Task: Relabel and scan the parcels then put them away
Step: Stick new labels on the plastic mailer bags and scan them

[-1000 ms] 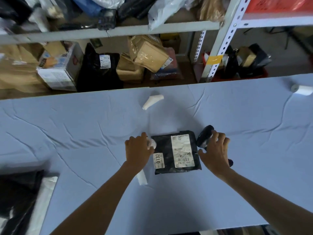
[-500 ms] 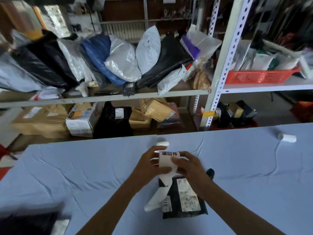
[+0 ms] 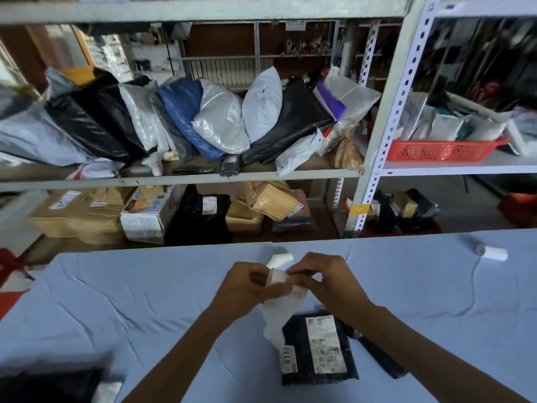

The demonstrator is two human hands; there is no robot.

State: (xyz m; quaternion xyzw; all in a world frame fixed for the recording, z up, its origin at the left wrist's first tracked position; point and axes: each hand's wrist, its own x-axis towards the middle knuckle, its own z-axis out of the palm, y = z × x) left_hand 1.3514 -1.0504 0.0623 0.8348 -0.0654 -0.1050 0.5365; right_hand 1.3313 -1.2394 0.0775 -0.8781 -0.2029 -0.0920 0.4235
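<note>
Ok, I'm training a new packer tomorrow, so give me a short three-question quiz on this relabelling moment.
1. True or false: the black parcel lies on the table, held by neither hand.
2. What do the left hand and right hand pinch between them? A scanner; B white label strip; C cardboard box.
3. Fill in: the small tag on the parcel reads ____.
Key: 1 true; 2 B; 3 0132.
</note>
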